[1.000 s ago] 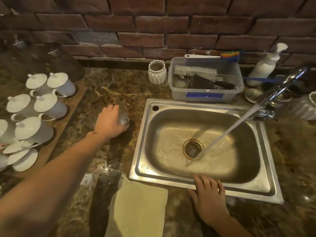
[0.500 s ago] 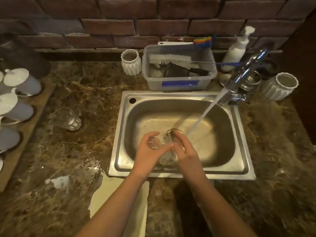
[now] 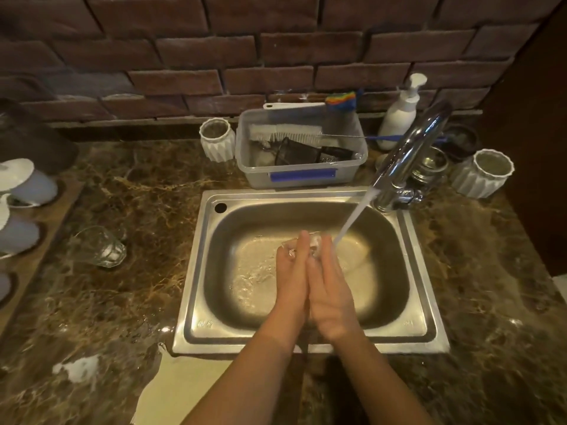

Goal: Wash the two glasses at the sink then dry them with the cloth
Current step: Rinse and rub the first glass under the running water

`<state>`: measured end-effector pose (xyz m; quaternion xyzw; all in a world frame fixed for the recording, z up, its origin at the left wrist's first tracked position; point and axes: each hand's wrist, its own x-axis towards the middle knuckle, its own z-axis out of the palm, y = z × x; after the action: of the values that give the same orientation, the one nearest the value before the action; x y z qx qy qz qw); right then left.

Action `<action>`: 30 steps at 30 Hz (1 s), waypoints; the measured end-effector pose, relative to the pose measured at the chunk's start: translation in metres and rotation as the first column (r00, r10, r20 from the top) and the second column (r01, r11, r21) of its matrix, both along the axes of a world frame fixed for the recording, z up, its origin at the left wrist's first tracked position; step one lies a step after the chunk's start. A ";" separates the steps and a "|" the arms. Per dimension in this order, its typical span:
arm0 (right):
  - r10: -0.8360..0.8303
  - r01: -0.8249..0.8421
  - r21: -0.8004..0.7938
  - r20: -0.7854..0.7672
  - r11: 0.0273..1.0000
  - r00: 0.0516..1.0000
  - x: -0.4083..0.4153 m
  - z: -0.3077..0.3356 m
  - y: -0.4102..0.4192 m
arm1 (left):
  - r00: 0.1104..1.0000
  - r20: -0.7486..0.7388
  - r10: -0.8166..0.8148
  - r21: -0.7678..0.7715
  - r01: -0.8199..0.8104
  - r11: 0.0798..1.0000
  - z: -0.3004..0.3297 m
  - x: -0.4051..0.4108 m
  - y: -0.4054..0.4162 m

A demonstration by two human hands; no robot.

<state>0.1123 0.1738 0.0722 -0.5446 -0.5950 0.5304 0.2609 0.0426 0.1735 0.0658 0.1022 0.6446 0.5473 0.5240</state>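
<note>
Brown marble countertop point(image 3: 491, 302) is surrounding the steel sink point(image 3: 411, 329) below a brick wall. Your left hand point(image 3: 291, 280) and right hand point(image 3: 329, 289) are pressing together, fingers nearly straight, clamping a glass point(image 3: 313, 243) under the faucet point(image 3: 408, 154) stream; its orientation is unclear. Another glass point(image 3: 98, 246) is lying tilted on the counter, left of the sink.
</note>
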 end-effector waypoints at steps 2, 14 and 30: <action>-0.081 0.080 -0.017 -0.036 0.997 0.996 0.002 0.003 0.007 | 0.999 -0.045 0.015 -0.003 -0.015 1.000 -0.001 0.009 0.006; -0.058 0.045 -0.092 -0.149 0.995 0.987 0.008 0.006 -0.002 | 0.998 -0.030 -0.047 0.032 0.048 0.998 0.005 0.005 0.017; 0.186 -0.301 0.314 0.348 0.900 0.919 0.049 0.010 0.046 | 0.962 0.195 -0.192 -0.025 0.200 0.979 0.005 -0.024 0.025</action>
<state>0.1615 0.2199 0.0824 -0.4840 -0.7797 0.3487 0.1905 0.0188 0.1988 0.0713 0.1008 0.5897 0.4857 0.6373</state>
